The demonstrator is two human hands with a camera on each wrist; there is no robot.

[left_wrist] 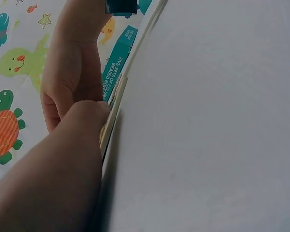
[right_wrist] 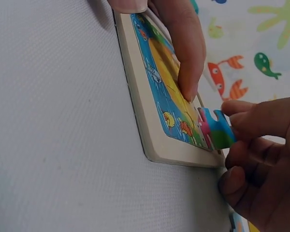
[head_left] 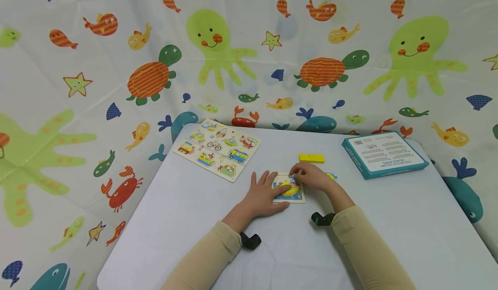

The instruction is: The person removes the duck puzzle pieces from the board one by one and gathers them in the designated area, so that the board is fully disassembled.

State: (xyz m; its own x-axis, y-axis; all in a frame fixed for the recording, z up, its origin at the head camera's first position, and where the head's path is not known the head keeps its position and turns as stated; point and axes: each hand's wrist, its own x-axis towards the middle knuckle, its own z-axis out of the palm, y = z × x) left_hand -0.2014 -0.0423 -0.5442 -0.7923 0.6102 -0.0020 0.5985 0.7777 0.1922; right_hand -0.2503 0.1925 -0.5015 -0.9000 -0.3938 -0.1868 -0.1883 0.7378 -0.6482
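A small framed jigsaw (head_left: 288, 197) with a yellow shape in a blue scene lies on the table. My left hand (head_left: 262, 195) is spread at its left side, one finger resting on the yellow part. My right hand (head_left: 313, 176) is at the top right corner; in the right wrist view its thumb and finger (right_wrist: 261, 121) pinch a blue, green and pink puzzle piece (right_wrist: 217, 129), tilted at the frame's edge (right_wrist: 174, 155). The left wrist view shows the frame nearly edge-on beside the hands.
A yellow block (head_left: 311, 158) lies behind the jigsaw, and a loose piece (head_left: 332, 176) is partly hidden by my right arm. A board with vehicle pictures (head_left: 218, 149) lies back left; a teal box (head_left: 385, 154) lies back right. A patterned cloth hangs behind the table.
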